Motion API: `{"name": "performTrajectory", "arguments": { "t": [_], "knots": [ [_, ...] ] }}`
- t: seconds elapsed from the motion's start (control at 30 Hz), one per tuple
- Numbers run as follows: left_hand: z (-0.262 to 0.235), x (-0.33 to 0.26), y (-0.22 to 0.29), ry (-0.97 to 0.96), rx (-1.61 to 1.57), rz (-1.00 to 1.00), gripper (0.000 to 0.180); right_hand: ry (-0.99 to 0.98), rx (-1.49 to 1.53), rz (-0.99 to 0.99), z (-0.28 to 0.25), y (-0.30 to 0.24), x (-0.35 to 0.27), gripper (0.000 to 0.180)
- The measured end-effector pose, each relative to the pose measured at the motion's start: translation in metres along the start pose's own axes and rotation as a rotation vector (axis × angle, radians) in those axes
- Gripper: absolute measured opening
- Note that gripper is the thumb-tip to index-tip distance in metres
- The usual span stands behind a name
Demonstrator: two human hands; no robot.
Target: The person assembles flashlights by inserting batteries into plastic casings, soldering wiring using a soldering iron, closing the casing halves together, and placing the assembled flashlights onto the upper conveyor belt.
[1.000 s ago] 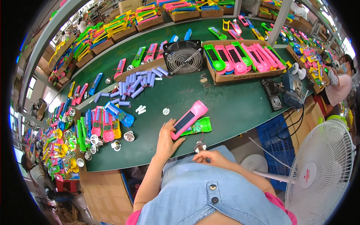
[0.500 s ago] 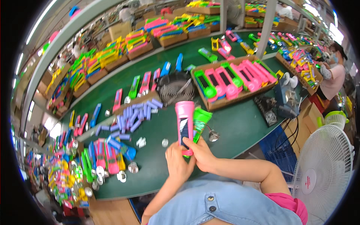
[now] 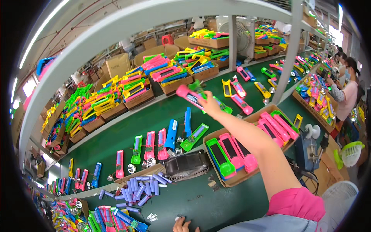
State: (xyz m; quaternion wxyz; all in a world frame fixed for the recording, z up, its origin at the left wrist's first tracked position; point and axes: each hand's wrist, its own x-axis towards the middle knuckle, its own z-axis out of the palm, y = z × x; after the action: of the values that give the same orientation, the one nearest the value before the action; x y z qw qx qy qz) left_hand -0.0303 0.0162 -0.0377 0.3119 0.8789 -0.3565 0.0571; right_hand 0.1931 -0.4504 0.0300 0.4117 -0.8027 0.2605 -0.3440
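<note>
My right hand (image 3: 210,105) reaches far out over the green conveyor, its fingers wrapped round a pink flashlight casing (image 3: 188,95) with a dark panel. Behind that hand is a green casing (image 3: 222,107); I cannot tell whether it is touched. At the lower edge, only the fingers of my left hand (image 3: 184,225) show, apart and resting on the green worktable. Their tips are at a small whitish disc (image 3: 178,218). Pink, green and blue casings stand along the conveyor, including a blue one (image 3: 171,134) and a green one (image 3: 194,137).
Beneath my right arm stands a cardboard box (image 3: 219,181) of pink and green casings. Purple cylinders (image 3: 135,190) lie heaped on the left, near a black fan (image 3: 187,164). Boxes of colourful parts (image 3: 135,92) line the far side. At right are a blue machine (image 3: 308,149) and a co-worker (image 3: 348,92).
My hands have parted. The right one has carried the pink casing forward over the conveyor; the left has let go and dropped to the near table. The view has tilted upward.
</note>
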Motion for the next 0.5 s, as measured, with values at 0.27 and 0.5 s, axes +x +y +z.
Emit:
{"name": "performTrajectory", "arguments": {
  "t": [0.27, 0.5],
  "knots": [
    [-0.007, 0.016, 0.008, -0.082, 0.021, -0.109, 0.045, -0.413, -1.029, 0.031, -0.009, 0.02, 0.043, 0.029],
    [-0.007, 0.015, 0.006, -0.081, 0.008, -0.114, 0.041, -0.458, -0.823, 0.226, -0.042, 0.12, 0.068, 0.064]
  ]
}}
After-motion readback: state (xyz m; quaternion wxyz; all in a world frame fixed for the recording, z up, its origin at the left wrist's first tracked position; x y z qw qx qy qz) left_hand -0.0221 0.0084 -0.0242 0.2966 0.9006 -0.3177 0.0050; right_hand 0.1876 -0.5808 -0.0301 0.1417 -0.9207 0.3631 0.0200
